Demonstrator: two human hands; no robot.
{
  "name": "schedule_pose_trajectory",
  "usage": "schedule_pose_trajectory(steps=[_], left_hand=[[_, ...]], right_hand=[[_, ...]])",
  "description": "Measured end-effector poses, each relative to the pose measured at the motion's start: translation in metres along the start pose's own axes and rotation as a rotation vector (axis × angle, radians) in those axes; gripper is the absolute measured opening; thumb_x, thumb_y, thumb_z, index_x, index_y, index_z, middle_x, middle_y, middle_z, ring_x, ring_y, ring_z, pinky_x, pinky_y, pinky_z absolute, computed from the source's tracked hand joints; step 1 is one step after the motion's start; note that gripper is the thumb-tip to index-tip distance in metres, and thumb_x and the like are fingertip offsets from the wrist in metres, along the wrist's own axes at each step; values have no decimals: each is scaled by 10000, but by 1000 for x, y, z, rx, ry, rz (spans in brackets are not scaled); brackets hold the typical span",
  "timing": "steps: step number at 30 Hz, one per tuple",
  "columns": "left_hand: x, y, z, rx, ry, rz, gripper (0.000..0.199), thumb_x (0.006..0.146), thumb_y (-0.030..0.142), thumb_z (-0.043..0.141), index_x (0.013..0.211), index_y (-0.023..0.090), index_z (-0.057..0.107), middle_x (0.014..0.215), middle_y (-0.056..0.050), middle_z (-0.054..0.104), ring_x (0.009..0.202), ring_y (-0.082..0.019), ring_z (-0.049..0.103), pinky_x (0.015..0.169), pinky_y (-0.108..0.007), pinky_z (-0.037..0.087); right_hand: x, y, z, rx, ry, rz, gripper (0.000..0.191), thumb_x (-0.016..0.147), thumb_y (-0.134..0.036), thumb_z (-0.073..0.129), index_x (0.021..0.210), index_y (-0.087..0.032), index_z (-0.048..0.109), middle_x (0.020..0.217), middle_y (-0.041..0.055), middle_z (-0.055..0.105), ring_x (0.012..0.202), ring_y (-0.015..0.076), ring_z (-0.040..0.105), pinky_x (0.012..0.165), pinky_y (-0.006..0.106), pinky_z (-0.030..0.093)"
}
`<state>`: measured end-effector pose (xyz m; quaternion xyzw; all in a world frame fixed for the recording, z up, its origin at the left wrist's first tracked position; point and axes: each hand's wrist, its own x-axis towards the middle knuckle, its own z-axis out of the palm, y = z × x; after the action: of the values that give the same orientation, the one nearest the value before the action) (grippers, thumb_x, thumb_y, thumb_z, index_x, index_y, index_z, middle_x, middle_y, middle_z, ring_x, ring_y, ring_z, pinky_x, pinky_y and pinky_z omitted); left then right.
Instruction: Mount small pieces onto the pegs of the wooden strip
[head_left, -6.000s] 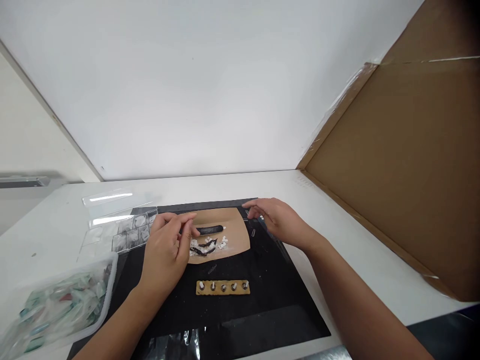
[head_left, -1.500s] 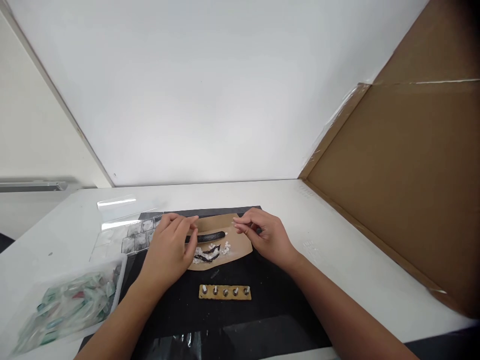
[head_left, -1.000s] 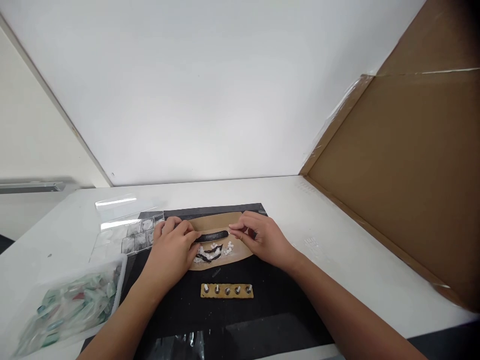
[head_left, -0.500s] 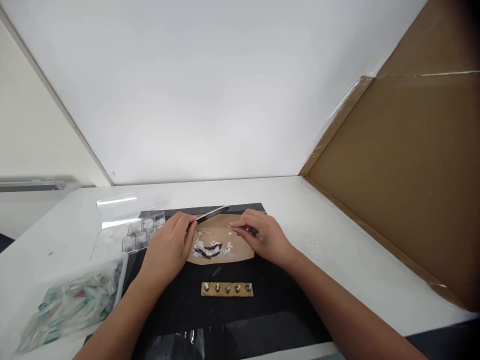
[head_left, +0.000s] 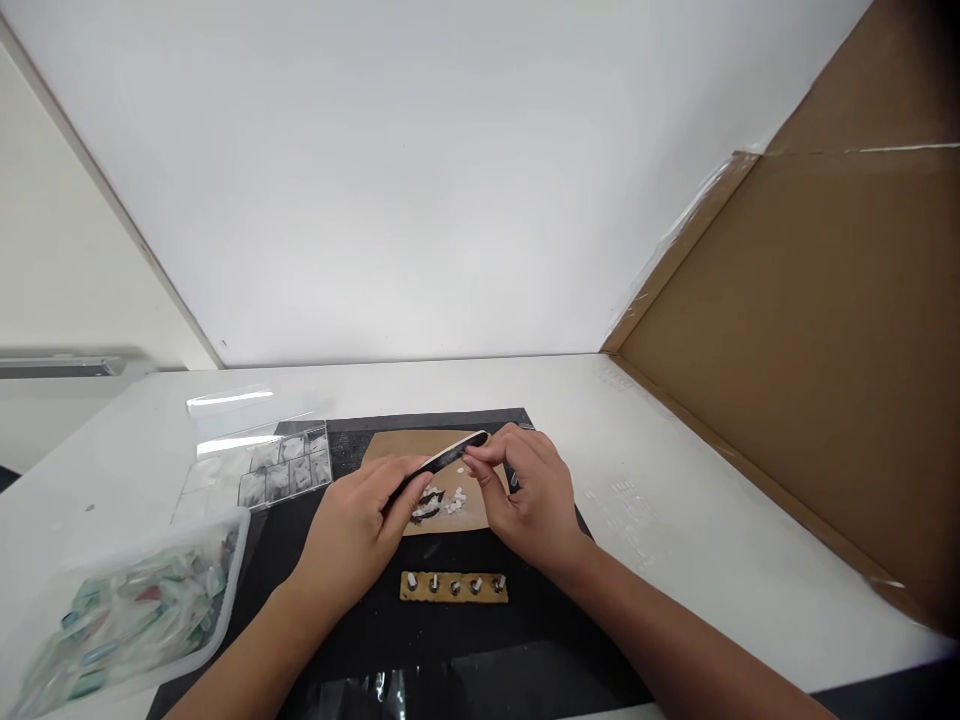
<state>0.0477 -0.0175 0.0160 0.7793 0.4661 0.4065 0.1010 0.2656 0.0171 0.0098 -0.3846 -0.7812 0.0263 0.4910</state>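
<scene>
My left hand [head_left: 364, 515] grips a dark nail file [head_left: 442, 462], which slants up to the right. My right hand [head_left: 529, 490] is pinched close to the file's far end; whatever its fingertips hold is too small to make out. Under both hands lies a brown paper sheet [head_left: 386, 448] with small white pieces [head_left: 454, 501] and dark strips on it. Nearer to me, a yellowish strip [head_left: 454, 588] carries several small pegs with white tips. Paper and strip rest on a black mat [head_left: 360, 650].
At the lower left stands a clear plastic tub [head_left: 236, 560] full of greenish packets. Behind it is an open compartment case [head_left: 289, 468] with white pieces. A cardboard panel [head_left: 810, 350] rises on the right.
The file has moved right and toward me with my left hand, and its far end now meets my right fingertips. My right hand has shifted slightly toward me.
</scene>
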Motion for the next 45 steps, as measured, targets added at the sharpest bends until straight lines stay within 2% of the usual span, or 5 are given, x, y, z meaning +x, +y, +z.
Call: schedule_pose_trajectory(steps=[5, 14, 28, 36, 45], left_hand=[[1, 11, 1, -196, -27, -115, 221, 1065, 301, 577, 1120, 276, 790, 1018, -3, 814, 624, -124, 725, 702, -285, 614], [-2, 14, 3, -230, -25, -208, 284, 1060, 352, 578, 1111, 257, 841, 536, 53, 674, 553, -142, 718, 579, -238, 569], [-3, 15, 3, -86, 17, -107, 301, 1045, 300, 583, 904, 212, 834, 459, 68, 547, 389, -91, 531, 469, -217, 415], [-2, 13, 4, -45, 18, -88, 293, 1041, 276, 589, 873, 200, 818, 627, 45, 722, 515, -96, 638, 537, -203, 437], [-2, 16, 4, -100, 30, -137, 297, 1040, 294, 592, 873, 210, 823, 471, 76, 530, 405, -79, 489, 459, -206, 356]], right_hand=[[1, -1, 3, -119, 34, -12, 175, 1016, -176, 623, 865, -232, 554, 761, -6, 671, 703, 164, 619, 772, 379, 412], [2, -12, 14, -186, 44, -85, 224, 1011, -146, 589, 839, -239, 480, 730, -10, 654, 625, 154, 559, 738, 388, 359], [5, -10, 12, -197, -52, -48, 259, 1043, -157, 527, 816, -234, 432, 713, -18, 567, 609, 147, 489, 719, 375, 330], [4, -12, 14, -177, -52, -43, 252, 1030, -132, 530, 811, -223, 445, 714, -30, 578, 615, 140, 492, 749, 371, 324], [6, -8, 16, -158, -19, 0, 232, 1027, -155, 544, 820, -223, 463, 722, -32, 582, 629, 140, 524, 760, 365, 319]])
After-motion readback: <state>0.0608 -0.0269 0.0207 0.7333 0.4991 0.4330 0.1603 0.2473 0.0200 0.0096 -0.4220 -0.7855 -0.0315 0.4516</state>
